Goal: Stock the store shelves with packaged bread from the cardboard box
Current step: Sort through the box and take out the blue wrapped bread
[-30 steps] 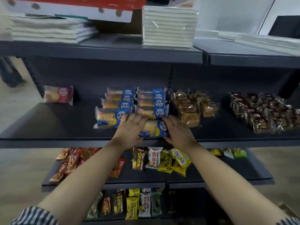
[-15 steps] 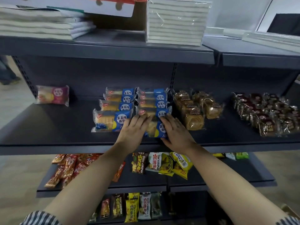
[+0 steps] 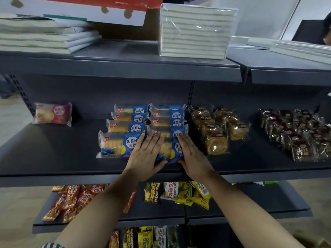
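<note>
We're at the placing step, squaring up one pkg. The blue-and-yellow plastic-wrapped bread packet [image 3: 169,149] lies at the front of the right-hand blue row on the dark grey metal middle shelf [image 3: 53,158], close to the shelf's front lip. Our left hand [image 3: 146,154] lies flat on its left end and our right hand [image 3: 192,156] lies flat on its right end. Both have fingers straight and together, pressing rather than gripping, so neither hand carries anything. Just to the left sits the matching front blue packet of the left row [image 3: 116,144], touching or nearly touching ours. Behind both, more blue bread packets [image 3: 129,120] run back in two overlapping rows. To the right, a little apart, are the clear-wrapped brown swirl breads [image 3: 215,140], and further right the dark brown wrapped cakes [image 3: 295,133]. A lone pink packet [image 3: 53,113] stands at the back left. The cardboard box isn't plainly in view. Judging by this, the packet is basically shelved. Next move prob. calls for a small nudge back so its front lines up w/ the neighbour, then lifting both hands off w/o dragging the slippery wrap, and going back to the box for the next pkg. There's plenty of bare shelf to the left for more.
</note>
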Available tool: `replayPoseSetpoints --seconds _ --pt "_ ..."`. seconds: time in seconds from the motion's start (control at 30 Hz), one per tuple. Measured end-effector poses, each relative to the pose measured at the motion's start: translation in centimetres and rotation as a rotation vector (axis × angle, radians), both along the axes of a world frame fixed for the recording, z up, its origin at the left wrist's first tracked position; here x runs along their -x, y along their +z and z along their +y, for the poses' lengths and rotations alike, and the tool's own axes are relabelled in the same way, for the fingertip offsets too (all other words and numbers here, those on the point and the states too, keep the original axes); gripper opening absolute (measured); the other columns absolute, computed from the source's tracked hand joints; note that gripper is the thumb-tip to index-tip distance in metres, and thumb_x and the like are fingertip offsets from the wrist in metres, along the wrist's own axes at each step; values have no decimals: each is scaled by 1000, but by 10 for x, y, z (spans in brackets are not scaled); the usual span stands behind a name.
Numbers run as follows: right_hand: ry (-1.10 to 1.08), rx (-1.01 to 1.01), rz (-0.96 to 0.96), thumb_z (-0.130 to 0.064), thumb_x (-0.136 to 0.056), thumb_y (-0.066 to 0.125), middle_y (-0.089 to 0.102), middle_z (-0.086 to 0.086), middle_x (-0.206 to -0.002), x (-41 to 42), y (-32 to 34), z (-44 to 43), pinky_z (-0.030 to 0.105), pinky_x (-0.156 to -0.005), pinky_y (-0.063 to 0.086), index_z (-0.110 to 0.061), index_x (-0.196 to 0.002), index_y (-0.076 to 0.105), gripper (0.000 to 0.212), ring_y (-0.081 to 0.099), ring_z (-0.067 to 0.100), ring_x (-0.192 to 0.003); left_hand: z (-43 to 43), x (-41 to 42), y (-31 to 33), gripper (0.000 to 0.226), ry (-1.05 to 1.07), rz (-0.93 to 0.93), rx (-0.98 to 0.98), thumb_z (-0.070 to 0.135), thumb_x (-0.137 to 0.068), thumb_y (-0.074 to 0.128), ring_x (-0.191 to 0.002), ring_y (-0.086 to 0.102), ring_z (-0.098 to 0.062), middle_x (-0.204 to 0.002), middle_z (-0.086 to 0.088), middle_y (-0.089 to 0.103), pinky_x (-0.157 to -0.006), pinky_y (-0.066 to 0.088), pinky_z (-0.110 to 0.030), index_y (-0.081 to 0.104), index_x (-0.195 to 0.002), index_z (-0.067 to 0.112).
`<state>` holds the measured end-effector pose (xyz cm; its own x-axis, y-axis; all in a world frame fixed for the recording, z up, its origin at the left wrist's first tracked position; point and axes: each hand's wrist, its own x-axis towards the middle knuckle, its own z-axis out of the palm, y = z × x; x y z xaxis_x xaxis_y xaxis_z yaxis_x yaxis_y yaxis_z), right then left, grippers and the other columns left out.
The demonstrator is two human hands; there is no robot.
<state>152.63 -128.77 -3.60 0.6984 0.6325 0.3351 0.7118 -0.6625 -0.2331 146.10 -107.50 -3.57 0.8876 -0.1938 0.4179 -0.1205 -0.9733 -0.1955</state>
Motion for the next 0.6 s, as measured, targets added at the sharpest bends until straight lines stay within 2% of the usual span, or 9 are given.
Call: replayPoseSetpoints --seconds 0.13,0.23,0.4,0.6 --pt "25 -56 13 -24 -94 59 1 -2 -164 -3 -5 -3 37 -121 19 -18 -156 -1 87 -5 8 -150 -1 1 -2 84 -6 -45 18 59 -88 38 -149 20 -25 -161 -11 24 -119 14 -52 24 -154 8" --pt "37 -89 16 -27 -95 57 2 -3 -163 -4 -7 -5 38 -121 18 -20 -155 -1 84 -5 7 -149 0 1 -4 81 -30 -78 32 56 -88 40 -150 19 -23 -161 -9 24 -119 15 -52 28 -153 10" --pt "23 -111 -45 -52 -93 48 6 0 -163 1 -10 -7 35 -119 18 -21 -155 -1 84 1 12 -150 0 3 -6 75 -38 -110 12 54 -91 39 -148 23 -22 -159 -6 29 -119 16 -52 30 -153 14" --pt "43 -146 -20 -47 -97 35 3 -8 -161 1 -8 -8 39 -121 18 -24 -155 0 71 -1 7 -150 1 3 -4 74 -14 -78 21 58 -93 34 -149 21 -20 -159 -6 28 -120 10 -51 28 -153 14"
